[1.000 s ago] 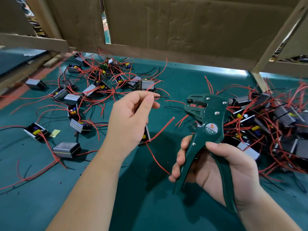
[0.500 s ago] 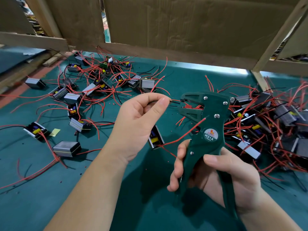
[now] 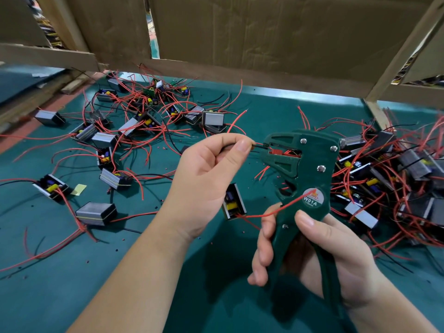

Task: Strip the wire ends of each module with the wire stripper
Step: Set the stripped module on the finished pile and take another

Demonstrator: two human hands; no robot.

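The wire stripper (image 3: 310,174) has a dark green, matt plastic body set with shiny metal rivets (image 3: 320,168) and a glossy round label (image 3: 312,198). The modules (image 3: 96,213) heaped at ten and three o'clock have dull grey metal casings, and their wires (image 3: 252,215) have smooth plastic sheaths. Beneath lies a matt teal mat (image 3: 72,284). At twelve o'clock stand creased brown cardboard (image 3: 264,32) and bare pale wooden battens (image 3: 377,111).

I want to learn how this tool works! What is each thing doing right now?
Left hand, pinching the wire ends.
Wire ends, poked into the stripper's mouth.
Wire stripper, held upright in the air.
Right hand, gripping the stripper's handles.
Module, hanging by its wires, open side showing.
Other modules, lying on the table.
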